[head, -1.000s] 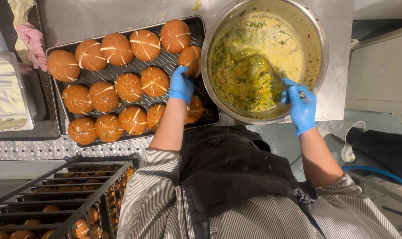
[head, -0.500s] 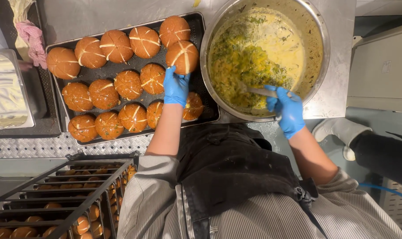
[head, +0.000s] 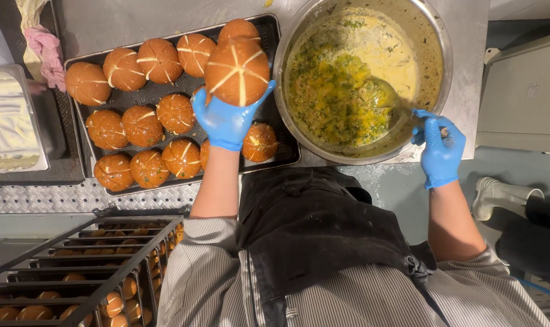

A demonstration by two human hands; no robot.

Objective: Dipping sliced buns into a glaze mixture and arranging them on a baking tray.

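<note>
Blue-gloved hands work a scored bun and a ladle at a steel mixing bowl.

The left hand (head: 226,121) has its fingers curled up around the underside of a golden-brown scored bun (head: 237,69), holding it raised just left of the steel bowl (head: 441,66) and above the dark baking tray (head: 275,154) of similar buns. The right hand (head: 440,151), at the bowl's near rim, is closed around the handle of a ladle (head: 385,97) dipped in the yellow, herb-flecked batter (head: 341,79).

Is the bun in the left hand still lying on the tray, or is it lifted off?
Lifted off. The left hand holds the bun from below, above the dark tray, cut top facing the camera.
</note>
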